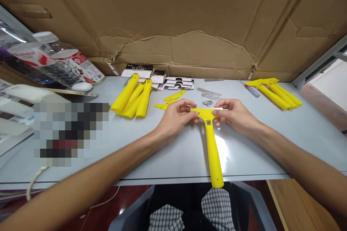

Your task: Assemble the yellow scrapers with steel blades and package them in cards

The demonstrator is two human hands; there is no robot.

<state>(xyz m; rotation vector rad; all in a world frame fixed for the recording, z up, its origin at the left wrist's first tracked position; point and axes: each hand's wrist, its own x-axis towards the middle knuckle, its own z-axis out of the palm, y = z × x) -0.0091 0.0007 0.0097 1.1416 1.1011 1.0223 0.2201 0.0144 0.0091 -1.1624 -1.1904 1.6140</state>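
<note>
Between both hands, a yellow plastic scraper [214,151] is held by its wide head, its handle toward me and reaching past the table's front edge. My left hand [179,117] pinches the head's left end between thumb and fingers. At the right end, my right hand [234,115] grips it the same way. A pale strip shows along the head's far edge, partly covered by my fingers. Just beyond lie a small heap of screws [207,103] and several flat metal blades [210,93]. Thin yellow cover pieces [175,96] rest beyond my left hand.
More yellow scraper handles [142,101] lie back left, by printed cards [179,83]. On the right are several yellow scrapers [282,95] and a screwdriver [252,91]. Plastic bottles [78,63] stand far left, near a blurred patch. Cardboard [179,18] walls the back.
</note>
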